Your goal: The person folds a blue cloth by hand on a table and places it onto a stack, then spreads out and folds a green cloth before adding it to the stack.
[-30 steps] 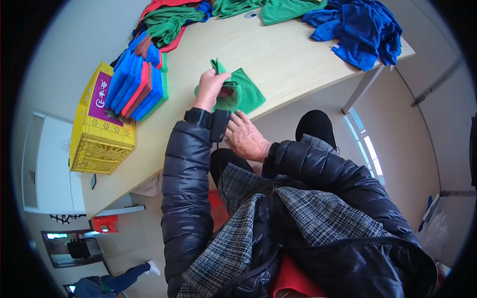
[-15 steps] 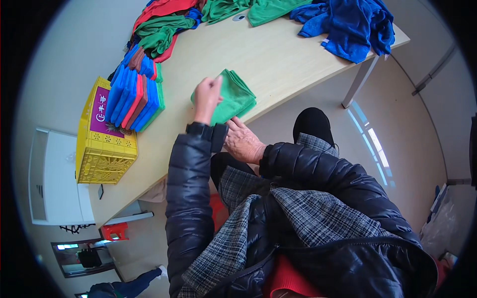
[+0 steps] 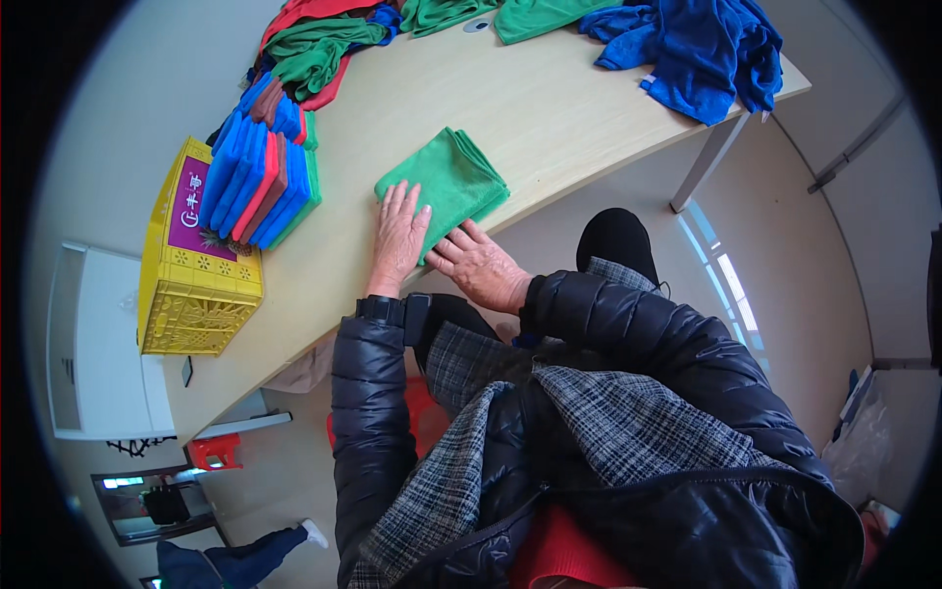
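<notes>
A green cloth, folded into a flat layered square, lies on the table by its near edge. My left hand rests with outstretched fingers on the cloth's left near corner. Beside it, my right hand lies flat, its fingertips touching the near edge of the cloth and its fingers slightly apart. Neither hand grips anything. To the left, a row of folded blue, red, brown and green cloths stands on edge against a yellow basket.
Heaped green and red cloths lie at the table's far left, more green cloth at the far edge. Crumpled blue cloth hangs over the far right corner. A phone-like dark object lies near the basket. A person's leg shows lower left.
My left hand has come down from above the cloth, where its fingers were curled, and now lies flat on its left corner. My right hand has stayed at the near edge, shifting slightly.
</notes>
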`<state>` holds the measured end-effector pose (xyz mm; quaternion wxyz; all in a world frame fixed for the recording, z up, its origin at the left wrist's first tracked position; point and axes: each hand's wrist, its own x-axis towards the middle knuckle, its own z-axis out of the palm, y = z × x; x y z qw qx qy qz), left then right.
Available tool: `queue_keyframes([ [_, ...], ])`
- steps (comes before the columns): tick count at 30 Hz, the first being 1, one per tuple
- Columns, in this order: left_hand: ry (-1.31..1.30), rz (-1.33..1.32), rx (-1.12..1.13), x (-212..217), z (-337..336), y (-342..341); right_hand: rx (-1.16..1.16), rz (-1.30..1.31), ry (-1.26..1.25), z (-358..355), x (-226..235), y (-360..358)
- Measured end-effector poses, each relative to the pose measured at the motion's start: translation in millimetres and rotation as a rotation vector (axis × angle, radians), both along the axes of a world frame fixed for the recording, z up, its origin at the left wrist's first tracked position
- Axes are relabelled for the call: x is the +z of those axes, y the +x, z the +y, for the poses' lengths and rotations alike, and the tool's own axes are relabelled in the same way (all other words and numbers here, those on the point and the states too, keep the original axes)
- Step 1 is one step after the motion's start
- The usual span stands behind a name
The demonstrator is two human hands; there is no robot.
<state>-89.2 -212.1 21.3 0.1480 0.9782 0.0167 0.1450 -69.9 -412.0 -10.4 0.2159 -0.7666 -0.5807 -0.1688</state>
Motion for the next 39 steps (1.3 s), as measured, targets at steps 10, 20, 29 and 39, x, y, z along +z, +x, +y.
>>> queue_keyframes([
  [10, 0.173, 0.074, 0.071, -12, -1, -11, 0.007, 0.305, 0.207, 0, 69, 11],
  [20, 0.067, 0.059, 0.097, -15, 7, -5, -0.368, 0.135, -0.059, 50, 29, 84],
  [29, -0.05, 0.127, 0.472, -13, 62, 3, -0.366, 0.146, -0.166, 43, 32, 81],
  [39, -0.422, -0.085, 0.075, -45, 129, 24, -0.252, 0.09, -0.119, 43, 29, 85],
])
